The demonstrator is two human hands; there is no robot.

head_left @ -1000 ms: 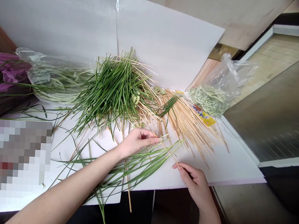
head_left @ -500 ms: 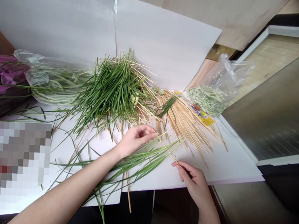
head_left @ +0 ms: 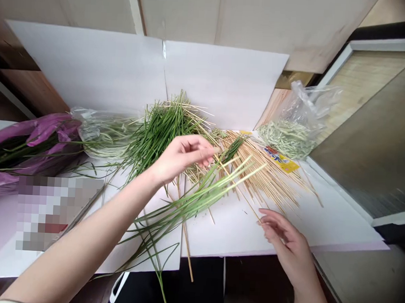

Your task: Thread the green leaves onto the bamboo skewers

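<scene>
My left hand (head_left: 181, 159) hangs above the long green blades, its fingers loosely apart, holding nothing. Below it lies a loose bunch of long green leaf blades (head_left: 186, 209), with a heap of cut green blades and thin sticks (head_left: 163, 131) behind. My right hand (head_left: 286, 239) rests on the white board, fingers spread, with its fingertips at the end of a thin bamboo skewer (head_left: 250, 209). A fan of bamboo skewers (head_left: 265, 177) lies beyond that hand.
A clear plastic bag of pale green pieces (head_left: 288, 133) and a yellow packet (head_left: 280, 159) lie at the back right. Another plastic bag (head_left: 104, 137) and a purple-wrapped bundle (head_left: 43, 138) lie at the left. A pixelated patch (head_left: 50, 211) covers the near left.
The view has shifted upward. My left hand has lifted off the blades, and my right hand has moved right with its fingers spreading. The green bunch has swung toward the skewers.
</scene>
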